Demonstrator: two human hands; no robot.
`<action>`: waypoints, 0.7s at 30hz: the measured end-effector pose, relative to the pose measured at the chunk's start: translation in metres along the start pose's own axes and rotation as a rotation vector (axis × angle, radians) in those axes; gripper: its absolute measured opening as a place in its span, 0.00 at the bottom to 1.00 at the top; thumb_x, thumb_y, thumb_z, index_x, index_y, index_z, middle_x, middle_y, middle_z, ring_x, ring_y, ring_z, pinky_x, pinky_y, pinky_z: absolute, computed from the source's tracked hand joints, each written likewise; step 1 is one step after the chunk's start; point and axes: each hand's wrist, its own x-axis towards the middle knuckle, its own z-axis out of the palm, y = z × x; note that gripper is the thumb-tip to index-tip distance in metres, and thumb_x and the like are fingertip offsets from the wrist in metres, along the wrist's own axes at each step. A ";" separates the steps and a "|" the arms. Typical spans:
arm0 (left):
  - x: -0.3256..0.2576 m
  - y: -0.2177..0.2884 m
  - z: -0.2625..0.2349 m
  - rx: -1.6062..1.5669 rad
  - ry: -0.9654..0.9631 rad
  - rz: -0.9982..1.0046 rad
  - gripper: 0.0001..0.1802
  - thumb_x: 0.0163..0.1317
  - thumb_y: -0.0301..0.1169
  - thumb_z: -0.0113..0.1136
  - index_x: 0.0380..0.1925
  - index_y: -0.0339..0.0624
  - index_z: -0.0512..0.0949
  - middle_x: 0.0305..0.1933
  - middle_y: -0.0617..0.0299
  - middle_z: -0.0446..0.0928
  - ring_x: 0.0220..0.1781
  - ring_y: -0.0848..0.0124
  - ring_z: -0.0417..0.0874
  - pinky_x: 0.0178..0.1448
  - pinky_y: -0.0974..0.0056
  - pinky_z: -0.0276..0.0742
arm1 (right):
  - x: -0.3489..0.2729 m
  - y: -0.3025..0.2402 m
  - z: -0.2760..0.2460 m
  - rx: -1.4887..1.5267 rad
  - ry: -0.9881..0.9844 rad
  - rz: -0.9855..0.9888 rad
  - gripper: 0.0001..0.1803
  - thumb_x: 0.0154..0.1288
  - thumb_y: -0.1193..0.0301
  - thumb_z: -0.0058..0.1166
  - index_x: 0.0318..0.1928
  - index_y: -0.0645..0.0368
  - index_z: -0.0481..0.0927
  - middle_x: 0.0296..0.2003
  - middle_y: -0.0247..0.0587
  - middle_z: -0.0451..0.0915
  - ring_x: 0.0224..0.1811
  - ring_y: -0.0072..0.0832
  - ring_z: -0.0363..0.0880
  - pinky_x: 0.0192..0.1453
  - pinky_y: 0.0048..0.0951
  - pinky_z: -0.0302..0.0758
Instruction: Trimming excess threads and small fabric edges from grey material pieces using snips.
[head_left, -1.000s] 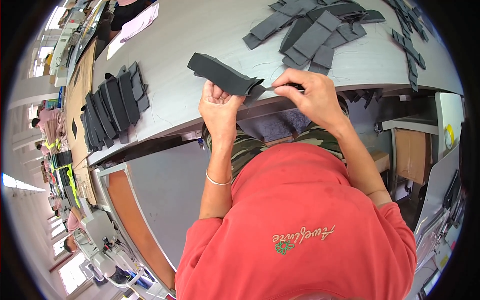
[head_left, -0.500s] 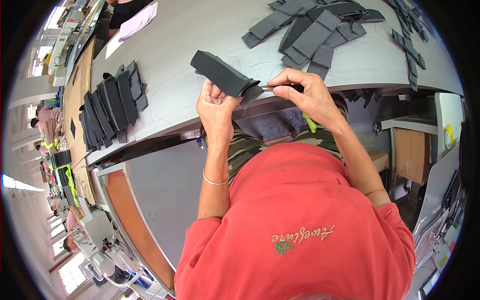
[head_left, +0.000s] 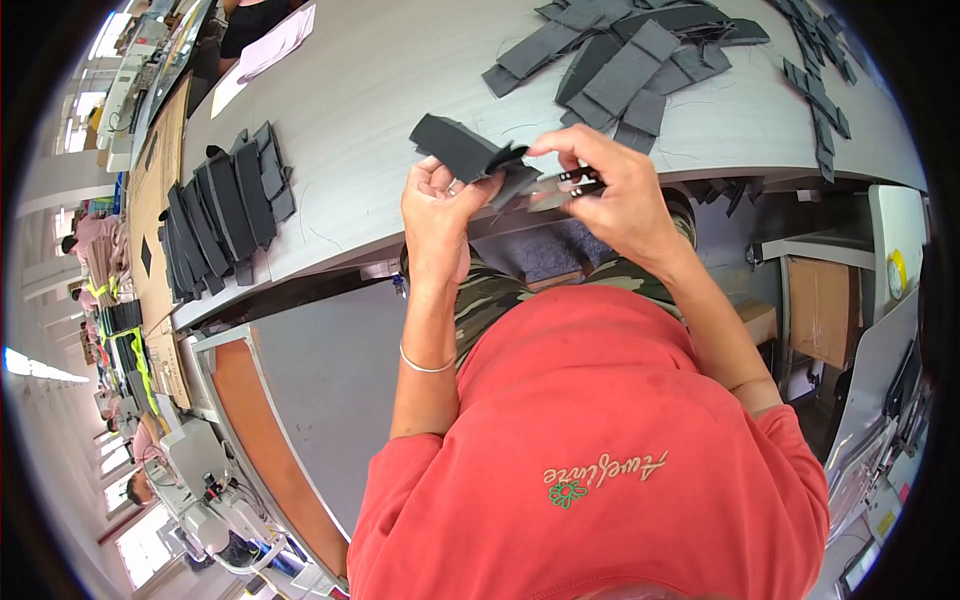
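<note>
My left hand (head_left: 436, 212) is closed on a dark grey fabric piece (head_left: 455, 148), pinching it near its right end, where the cloth edges fan apart. In my right hand (head_left: 622, 200) is a pair of thread snips (head_left: 572, 187). Their dark grips lie within my curled fingers, and the metal blades point left at the fabric's loose end. The blades look spread and very close to the cloth; whether they touch it I cannot tell. Both hands are above the near edge of the pale table (head_left: 370, 90).
Left on the table lies a row of overlapping dark fabric pieces (head_left: 225, 205). A loose pile of similar pieces (head_left: 630, 75) sits at the far side, with more strips (head_left: 815, 100) at the far right. Pink papers (head_left: 275, 45) lie at the far left. A cardboard box (head_left: 822, 310) stands below, right.
The fabric piece has shifted slightly right and tilted. My right hand has turned, and the snips, mostly hidden before, now show with their blades at the cloth's end.
</note>
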 end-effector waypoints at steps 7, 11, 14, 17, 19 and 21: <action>-0.012 0.029 0.022 -0.007 0.034 0.048 0.42 0.47 0.13 0.66 0.59 0.30 0.52 0.52 0.43 0.69 0.44 0.62 0.81 0.52 0.62 0.80 | 0.023 -0.010 -0.010 0.125 0.087 -0.219 0.12 0.49 0.85 0.59 0.35 0.58 0.81 0.31 0.35 0.80 0.33 0.29 0.78 0.37 0.26 0.74; -0.009 0.022 0.014 0.154 -0.033 0.014 0.28 0.48 0.15 0.67 0.50 0.29 0.68 0.40 0.54 0.74 0.42 0.69 0.81 0.46 0.68 0.79 | 0.018 -0.022 -0.001 0.150 0.103 -0.151 0.13 0.49 0.84 0.58 0.36 0.57 0.83 0.30 0.35 0.80 0.33 0.29 0.79 0.37 0.26 0.75; -0.009 0.014 0.018 0.384 -0.054 0.081 0.10 0.48 0.22 0.71 0.32 0.34 0.81 0.28 0.64 0.75 0.34 0.75 0.79 0.37 0.71 0.75 | 0.016 0.000 -0.001 0.074 -0.026 -0.056 0.11 0.51 0.85 0.57 0.35 0.59 0.82 0.28 0.36 0.79 0.29 0.31 0.78 0.33 0.27 0.73; -0.020 0.032 0.027 1.224 0.001 0.469 0.10 0.53 0.29 0.68 0.36 0.41 0.83 0.39 0.57 0.77 0.46 0.68 0.77 0.52 0.60 0.73 | 0.017 0.001 0.001 0.138 0.054 -0.001 0.07 0.54 0.83 0.56 0.34 0.62 0.81 0.25 0.37 0.79 0.25 0.23 0.74 0.29 0.26 0.69; -0.018 0.037 0.022 1.164 0.015 0.556 0.15 0.50 0.32 0.70 0.39 0.43 0.83 0.39 0.57 0.75 0.46 0.65 0.74 0.52 0.60 0.70 | 0.021 -0.004 -0.003 0.204 0.100 0.089 0.04 0.58 0.78 0.59 0.34 0.64 0.81 0.24 0.36 0.80 0.26 0.15 0.71 0.30 0.23 0.69; -0.015 0.042 0.018 0.937 -0.019 0.708 0.24 0.47 0.37 0.73 0.46 0.45 0.82 0.48 0.55 0.72 0.51 0.62 0.73 0.54 0.56 0.68 | 0.029 -0.003 -0.008 0.246 0.095 0.148 0.05 0.59 0.77 0.59 0.34 0.65 0.80 0.24 0.34 0.80 0.26 0.14 0.71 0.30 0.23 0.69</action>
